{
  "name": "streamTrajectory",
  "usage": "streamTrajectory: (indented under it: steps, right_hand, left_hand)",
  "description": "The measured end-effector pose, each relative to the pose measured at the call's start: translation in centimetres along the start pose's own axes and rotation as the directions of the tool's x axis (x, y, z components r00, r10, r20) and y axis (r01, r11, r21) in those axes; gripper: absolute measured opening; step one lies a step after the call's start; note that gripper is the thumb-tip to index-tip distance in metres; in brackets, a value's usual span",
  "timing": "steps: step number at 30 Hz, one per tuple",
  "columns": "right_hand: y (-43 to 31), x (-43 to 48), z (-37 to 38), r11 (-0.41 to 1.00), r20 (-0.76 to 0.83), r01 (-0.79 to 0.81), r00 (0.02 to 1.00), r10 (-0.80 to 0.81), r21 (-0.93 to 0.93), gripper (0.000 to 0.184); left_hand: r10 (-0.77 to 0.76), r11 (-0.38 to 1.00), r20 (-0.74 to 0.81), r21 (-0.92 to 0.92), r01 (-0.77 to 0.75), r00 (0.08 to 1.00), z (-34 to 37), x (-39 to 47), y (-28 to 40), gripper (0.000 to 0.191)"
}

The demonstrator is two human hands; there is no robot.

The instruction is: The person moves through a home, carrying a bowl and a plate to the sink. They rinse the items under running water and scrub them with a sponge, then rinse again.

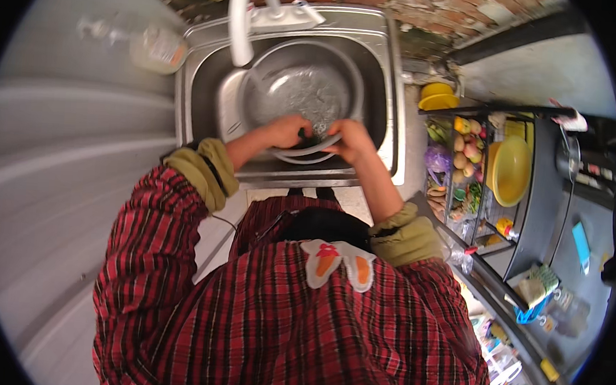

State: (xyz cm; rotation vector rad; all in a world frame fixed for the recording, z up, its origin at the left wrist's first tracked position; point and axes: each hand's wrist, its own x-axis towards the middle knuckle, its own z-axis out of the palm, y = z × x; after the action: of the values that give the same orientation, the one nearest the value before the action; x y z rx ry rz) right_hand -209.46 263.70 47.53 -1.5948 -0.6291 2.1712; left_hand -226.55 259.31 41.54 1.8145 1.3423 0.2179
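A round grey basin point(361, 90) holding water stands in the stainless-steel sink point(208, 101), its near rim tilted up. My right hand point(351, 139) grips that near rim, thumb inside and fingers outside. Just inside the rim, my left hand point(289, 130) is curled around a small dark thing point(303, 134), mostly hidden by the fingers and too unclear to name. Above the basin's left side hangs the white spout of the faucet point(239, 35), with a thin stream of water falling from it. The water's surface is rippled near both hands.
A pump bottle point(160, 51) stands left of the sink, by a pale panel point(78, 141). Brickwork point(446, 10) rises behind. On the right, a dark rack point(538, 190) holds produce point(466, 149) and a yellow basin point(513, 170); a yellow bowl point(438, 97) sits near its far end.
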Motion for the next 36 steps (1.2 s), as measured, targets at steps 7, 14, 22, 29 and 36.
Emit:
streamTrajectory:
  steps: [7,14,22,29,36]
  right_hand:
    - [2.0,-0.3,2.5,0.997,0.148,-0.073,0.986,0.076,-0.021,0.067]
    - [1.1,-1.8,3.0,0.997,0.154,-0.067,0.985,0.073,-0.046,0.024]
    - [0.8,0.6,-0.2,0.996,0.093,-0.02,0.995,0.028,-0.086,0.055]
    - [-0.8,1.4,-2.8,0.982,0.225,-0.098,0.965,0.133,-0.16,0.022]
    - [-6.3,1.7,-5.0,0.867,0.273,0.122,0.962,0.017,-0.483,0.069]
  left_hand:
    - [-0.222,0.946,-0.587,0.065,0.319,0.778,-5.6,0.8,-2.7,0.027]
    - [-0.318,0.701,-0.007,-0.674,0.231,0.948,-3.1,-0.4,3.1,0.028]
    - [-0.101,0.995,-0.067,0.0,0.101,0.993,-4.7,-9.6,2.5,0.026]
    - [-0.242,0.929,-0.9,-0.107,0.355,0.362,-2.8,-9.8,-1.1,0.036]
    - [-0.829,0.219,-0.139,-0.972,0.086,0.541,-1.7,-7.6,2.6,0.024]
